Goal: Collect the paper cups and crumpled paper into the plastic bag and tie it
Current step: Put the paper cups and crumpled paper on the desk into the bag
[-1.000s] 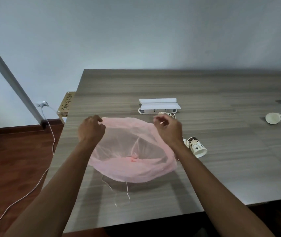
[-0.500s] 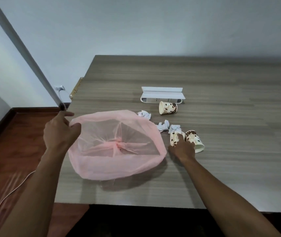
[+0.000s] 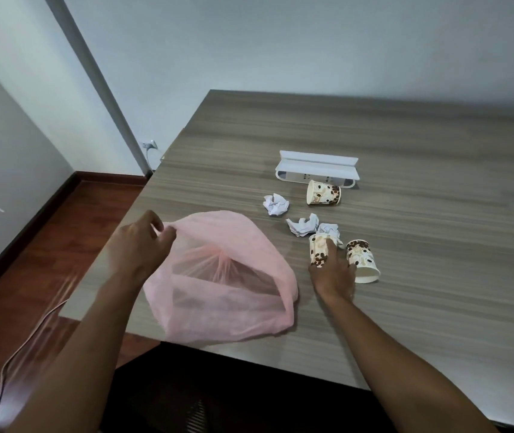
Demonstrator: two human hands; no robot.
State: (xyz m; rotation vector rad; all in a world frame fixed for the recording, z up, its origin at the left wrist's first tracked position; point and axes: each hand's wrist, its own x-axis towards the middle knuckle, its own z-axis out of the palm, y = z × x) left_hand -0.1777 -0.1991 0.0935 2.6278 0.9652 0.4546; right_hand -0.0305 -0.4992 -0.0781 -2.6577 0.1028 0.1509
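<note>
The left hand (image 3: 138, 245) is pinching the plastic bag (image 3: 224, 282) rim, arm reaching forward. The right hand (image 3: 332, 275) is lying knuckles-up, fingers curling around a paper cup (image 3: 318, 253), forearm stretching across the near edge.

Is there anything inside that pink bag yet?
The pink bag, its mouth held open by the left hand, shows no cups or paper through the thin plastic, only its gathered bottom. Its lowest folds are hidden.

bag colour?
Translucent pink plastic bag, clearest in the head view.
</note>
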